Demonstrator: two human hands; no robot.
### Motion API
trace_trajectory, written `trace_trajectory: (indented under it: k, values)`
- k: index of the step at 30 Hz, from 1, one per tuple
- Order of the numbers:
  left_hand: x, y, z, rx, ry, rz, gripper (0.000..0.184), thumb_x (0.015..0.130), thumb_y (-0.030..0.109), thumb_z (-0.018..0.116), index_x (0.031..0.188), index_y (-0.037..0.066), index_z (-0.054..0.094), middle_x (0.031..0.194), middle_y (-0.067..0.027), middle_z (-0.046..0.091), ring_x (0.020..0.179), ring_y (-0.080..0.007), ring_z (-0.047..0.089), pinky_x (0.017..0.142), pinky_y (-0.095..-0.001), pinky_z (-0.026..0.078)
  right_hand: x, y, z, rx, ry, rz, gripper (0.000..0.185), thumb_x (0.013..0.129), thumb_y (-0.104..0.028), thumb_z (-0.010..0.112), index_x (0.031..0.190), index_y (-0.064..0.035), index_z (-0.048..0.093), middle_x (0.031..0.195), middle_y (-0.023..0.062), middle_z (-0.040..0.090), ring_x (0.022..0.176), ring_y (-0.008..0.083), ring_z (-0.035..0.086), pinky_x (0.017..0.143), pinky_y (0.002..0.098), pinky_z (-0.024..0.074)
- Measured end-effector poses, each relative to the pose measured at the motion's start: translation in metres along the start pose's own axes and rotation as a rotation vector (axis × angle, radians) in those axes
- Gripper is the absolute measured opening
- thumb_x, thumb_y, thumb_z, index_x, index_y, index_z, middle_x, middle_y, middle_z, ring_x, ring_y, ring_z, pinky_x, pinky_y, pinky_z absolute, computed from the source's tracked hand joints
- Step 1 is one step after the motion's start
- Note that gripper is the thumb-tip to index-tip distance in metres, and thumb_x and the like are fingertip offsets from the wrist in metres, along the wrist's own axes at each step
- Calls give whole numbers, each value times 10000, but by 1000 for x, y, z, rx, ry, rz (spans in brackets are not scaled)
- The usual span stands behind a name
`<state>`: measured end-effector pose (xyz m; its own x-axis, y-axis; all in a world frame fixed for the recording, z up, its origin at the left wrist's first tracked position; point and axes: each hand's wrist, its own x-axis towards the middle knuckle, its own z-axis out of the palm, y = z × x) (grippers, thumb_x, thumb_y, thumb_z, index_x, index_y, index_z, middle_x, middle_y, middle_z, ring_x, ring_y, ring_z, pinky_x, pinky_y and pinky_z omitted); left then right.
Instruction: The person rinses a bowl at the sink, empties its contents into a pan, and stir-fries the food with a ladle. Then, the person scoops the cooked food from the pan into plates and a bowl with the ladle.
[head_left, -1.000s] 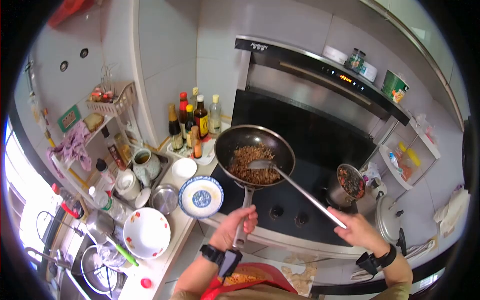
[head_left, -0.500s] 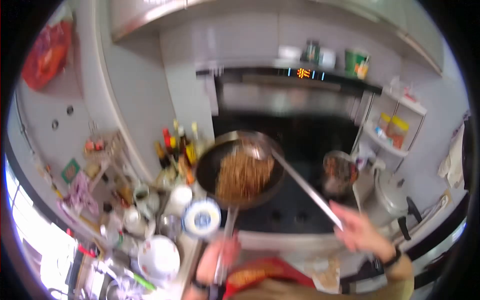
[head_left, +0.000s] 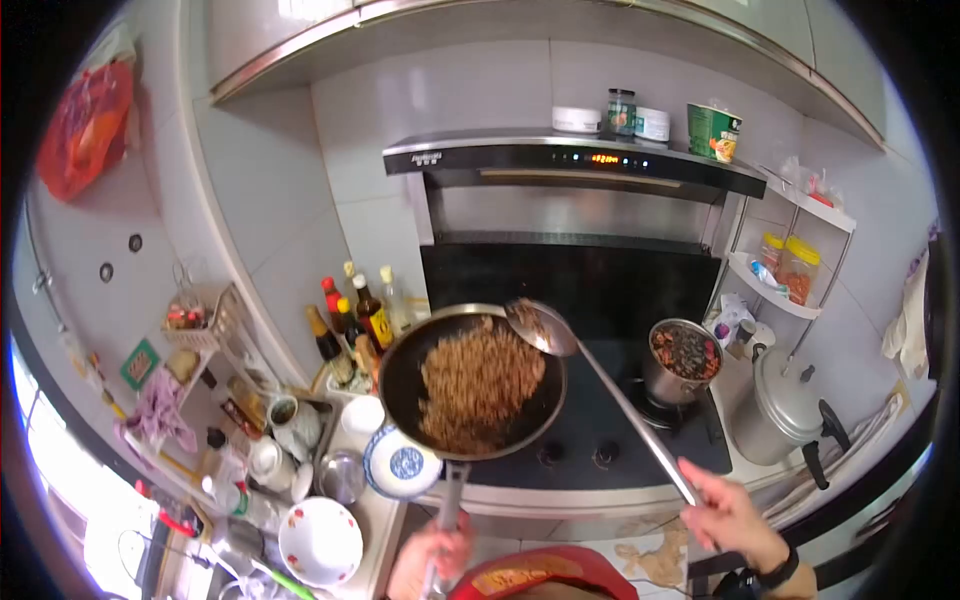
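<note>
A black wok (head_left: pixel 397 400) full of brown minced food (head_left: pixel 480 385) is held over the left part of the stove. My left hand (head_left: pixel 436 552) is closed around its metal handle. My right hand (head_left: pixel 730 518) grips the end of a long metal ladle (head_left: pixel 625 405), whose bowl rests near the wok's upper right rim with some food on it. Left of the wok lies a blue-and-white plate (head_left: pixel 402 463), with a small white bowl (head_left: pixel 362 414) behind it.
A steel pot (head_left: pixel 672 383) with dark and red contents stands on the right burner, beside a pressure cooker (head_left: pixel 775 410). Sauce bottles (head_left: pixel 372 312) crowd the back left corner. A flowered bowl (head_left: pixel 320 541) sits on the left counter. Above is the range hood (head_left: pixel 480 157).
The wok has come closer and tilted, and the food has spread across it. The ladle has moved from the food to the rim. The view has shifted, showing more of the upper cabinets.
</note>
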<state>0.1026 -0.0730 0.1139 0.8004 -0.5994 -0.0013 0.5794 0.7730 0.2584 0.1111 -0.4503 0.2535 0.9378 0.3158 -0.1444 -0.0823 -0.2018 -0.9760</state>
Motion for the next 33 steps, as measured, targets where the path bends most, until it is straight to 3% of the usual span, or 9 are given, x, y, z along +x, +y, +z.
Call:
trace_trajectory:
  k: [1,3,4,7,13,15,24,28,33]
  values:
    - [4,-9,24,78,179,49,259,780,9,493,1030,80,501,710,-8,453,494,-85,434,377,-225,346,-11,8,4,48,6,69,671,820,69,526,1416,-104,272,714,4,561,442,40,475,402,206,385]
    - [19,-4,13,-410,291,34,225,787,17,491,1005,75,501,700,2,447,475,-78,412,369,-219,329,7,17,2,-8,42,70,652,825,54,522,1411,-104,282,627,0,520,427,71,478,390,221,386]
    - [29,6,25,-105,176,89,206,792,40,501,998,61,500,698,17,439,471,-64,395,373,-213,330,24,14,6,24,77,131,653,826,40,529,1411,-112,282,604,7,506,418,78,471,380,223,381]
    - [42,11,30,14,206,104,194,801,55,506,994,71,502,680,37,427,451,-52,387,372,-194,333,68,23,6,7,-24,-15,640,826,23,511,1407,-131,290,589,24,500,393,89,468,353,226,377]
    - [57,43,26,-331,106,-113,236,773,24,516,992,112,514,667,28,436,449,-62,406,351,-185,327,94,-4,13,-8,-12,29,627,835,-1,524,1407,-106,289,646,22,501,405,72,461,364,225,380]
    - [65,29,43,130,143,133,234,758,9,528,973,101,534,669,20,441,441,-62,384,348,-186,330,93,-3,9,-95,9,73,654,827,11,525,1415,-98,263,670,36,508,403,75,469,346,228,367]
    - [78,26,-2,42,202,157,197,773,14,510,964,53,539,663,15,408,428,-44,364,326,-186,334,112,7,42,-40,-78,367,628,860,-64,506,1417,-71,215,682,42,502,404,114,476,362,262,386]
    - [84,20,-24,6,161,185,207,774,14,513,974,59,540,675,9,421,438,-53,384,329,-196,351,118,-9,36,137,-151,353,619,864,-64,522,1410,-70,231,674,45,507,405,116,481,349,255,381]
    - [92,27,-40,-4,122,178,200,789,39,522,987,59,542,683,2,419,433,-68,387,327,-201,352,200,29,33,-110,-95,163,608,853,-70,519,1407,-102,271,659,51,528,374,118,471,353,258,392]
